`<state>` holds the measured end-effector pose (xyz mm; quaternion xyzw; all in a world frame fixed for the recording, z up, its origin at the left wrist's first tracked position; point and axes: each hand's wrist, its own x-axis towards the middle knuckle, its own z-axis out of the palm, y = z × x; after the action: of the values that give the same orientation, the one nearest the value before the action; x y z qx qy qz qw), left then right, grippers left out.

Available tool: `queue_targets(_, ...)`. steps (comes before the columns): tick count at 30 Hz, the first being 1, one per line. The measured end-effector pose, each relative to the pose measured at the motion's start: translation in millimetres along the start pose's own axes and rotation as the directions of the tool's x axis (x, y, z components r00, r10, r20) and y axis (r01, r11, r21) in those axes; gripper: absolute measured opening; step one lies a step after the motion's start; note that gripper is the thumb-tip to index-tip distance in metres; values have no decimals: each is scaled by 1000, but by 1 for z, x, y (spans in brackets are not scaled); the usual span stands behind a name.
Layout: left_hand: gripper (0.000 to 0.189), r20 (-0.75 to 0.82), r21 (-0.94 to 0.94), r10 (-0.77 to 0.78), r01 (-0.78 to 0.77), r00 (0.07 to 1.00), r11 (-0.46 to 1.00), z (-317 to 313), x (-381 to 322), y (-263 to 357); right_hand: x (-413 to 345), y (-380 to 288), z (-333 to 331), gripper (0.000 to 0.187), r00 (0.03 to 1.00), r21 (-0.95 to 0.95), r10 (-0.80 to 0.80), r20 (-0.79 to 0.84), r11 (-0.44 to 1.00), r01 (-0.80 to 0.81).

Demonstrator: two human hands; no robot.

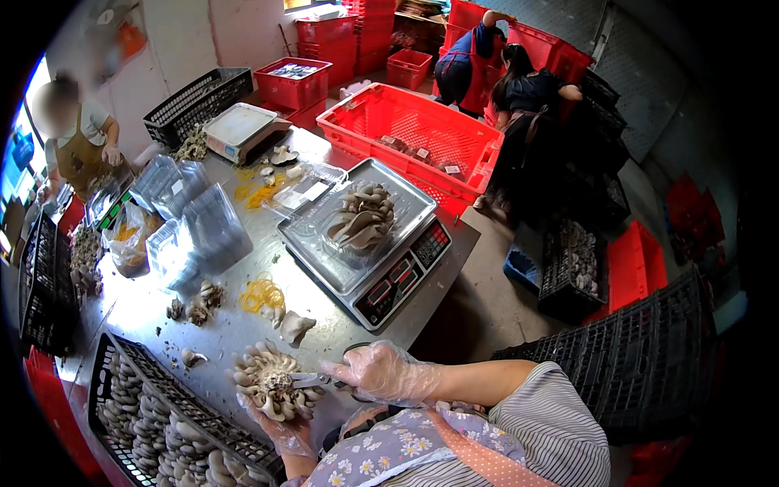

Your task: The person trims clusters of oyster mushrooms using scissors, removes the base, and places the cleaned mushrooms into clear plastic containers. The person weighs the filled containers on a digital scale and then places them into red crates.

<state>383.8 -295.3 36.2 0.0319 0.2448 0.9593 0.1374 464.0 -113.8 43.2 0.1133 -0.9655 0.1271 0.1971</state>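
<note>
My left hand (281, 433), in a clear plastic glove, holds a cluster of oyster mushrooms (268, 371) from below, its pale stem base facing up. A pair of scissors (313, 380) with dark handles is gripped in my gloved right hand (383, 370); the blades touch the stem base. Beyond, a digital scale (389, 286) carries an open clear plastic clamshell box (331, 237) with another mushroom cluster (362, 216) in it. Beside my left arm, a black plastic crate (182, 389) is filled with oyster mushrooms (164, 438).
Trimmings (198, 310), yellow rubber bands (261, 296) and stacked clear boxes (213, 225) lie on the metal table (341, 341). A red crate (414, 140) holding packages adjoins its far edge. Stacked black crates (627, 353) rise at my right. A person (82, 140) works at left; two others (517, 97) bend over crates.
</note>
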Motion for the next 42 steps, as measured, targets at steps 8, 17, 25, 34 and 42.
queue_targets(8,82,-232,83,-198,223,952,971,-64,3,11,7,12,-7,45,986,15,-132,106,991,131)
queue_targets(17,70,-205,26,-274,285,940,958,-25,4,10,18,22,-23,42,959,-40,-173,223,982,186)
queue_targets(25,77,-167,178,-137,166,976,970,-23,-2,8,36,18,-32,52,973,75,-36,229,997,19)
queue_targets(34,77,-117,-13,-409,410,905,912,-24,13,14,52,24,-21,56,970,252,-137,199,964,84)
queue_targets(42,72,-160,69,-357,372,920,926,-12,11,20,47,20,-9,46,947,87,-170,271,985,152)
